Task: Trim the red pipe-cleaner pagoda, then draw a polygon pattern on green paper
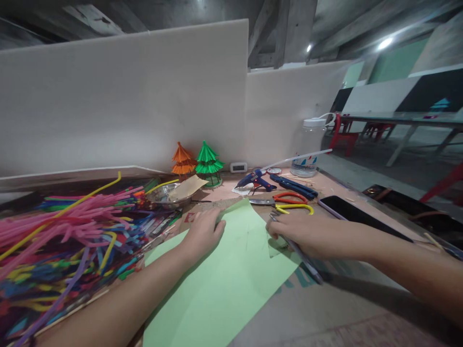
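A large sheet of light green paper [224, 284] lies at an angle on the work surface in front of me. My left hand [205, 232] rests flat on its upper left part, thumb apart from the fingers. Over the right edge of the sheet, my right hand [298, 230] is closed around a slim grey pen [306, 262], whose lower end points toward me. Partly under that hand is a small clear piece [277, 246], too faint to name. Fine marks show on the paper between my hands.
Colourful pipe cleaners [83, 226] pile up at left, beside a metal bowl [170, 193]. Behind stand orange [183, 159] and green [208, 161] paper trees. Rightward lie a glue gun [256, 180], scissors [282, 202], a blue-handled tool [293, 186], a phone [358, 217] and a bottle [307, 149].
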{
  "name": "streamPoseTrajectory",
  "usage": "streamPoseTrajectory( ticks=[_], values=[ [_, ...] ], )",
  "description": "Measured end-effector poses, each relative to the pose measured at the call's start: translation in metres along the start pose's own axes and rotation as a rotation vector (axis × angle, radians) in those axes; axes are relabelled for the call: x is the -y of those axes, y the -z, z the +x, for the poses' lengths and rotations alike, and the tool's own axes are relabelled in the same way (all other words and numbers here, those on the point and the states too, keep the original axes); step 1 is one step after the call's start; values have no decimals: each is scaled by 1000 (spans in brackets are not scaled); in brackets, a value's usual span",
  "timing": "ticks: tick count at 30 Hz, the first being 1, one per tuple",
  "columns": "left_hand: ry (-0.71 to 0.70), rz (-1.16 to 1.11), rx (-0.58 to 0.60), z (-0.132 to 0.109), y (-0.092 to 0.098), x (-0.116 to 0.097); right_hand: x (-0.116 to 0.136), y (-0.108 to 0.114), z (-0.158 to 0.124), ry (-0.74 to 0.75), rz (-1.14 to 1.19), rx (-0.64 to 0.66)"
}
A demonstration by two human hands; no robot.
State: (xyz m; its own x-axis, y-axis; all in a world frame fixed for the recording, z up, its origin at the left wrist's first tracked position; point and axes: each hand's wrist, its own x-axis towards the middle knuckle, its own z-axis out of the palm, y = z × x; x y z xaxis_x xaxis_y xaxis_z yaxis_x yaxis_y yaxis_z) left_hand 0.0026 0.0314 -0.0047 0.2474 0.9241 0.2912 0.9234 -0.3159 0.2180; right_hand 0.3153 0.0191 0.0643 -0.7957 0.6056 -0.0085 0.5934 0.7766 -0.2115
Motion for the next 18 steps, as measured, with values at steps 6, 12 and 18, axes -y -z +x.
streamPoseTrajectory(
  ticks=[6,12,18],
  values=[
    [-12,-15,-12,0,-1,1,6,1,3,59,-140,44],
    [-16,-24,-11,1,-1,2,14,4,4,117,-170,58],
    [-21,-34,-34,0,-3,1,19,1,1,138,-299,46]
  ],
)
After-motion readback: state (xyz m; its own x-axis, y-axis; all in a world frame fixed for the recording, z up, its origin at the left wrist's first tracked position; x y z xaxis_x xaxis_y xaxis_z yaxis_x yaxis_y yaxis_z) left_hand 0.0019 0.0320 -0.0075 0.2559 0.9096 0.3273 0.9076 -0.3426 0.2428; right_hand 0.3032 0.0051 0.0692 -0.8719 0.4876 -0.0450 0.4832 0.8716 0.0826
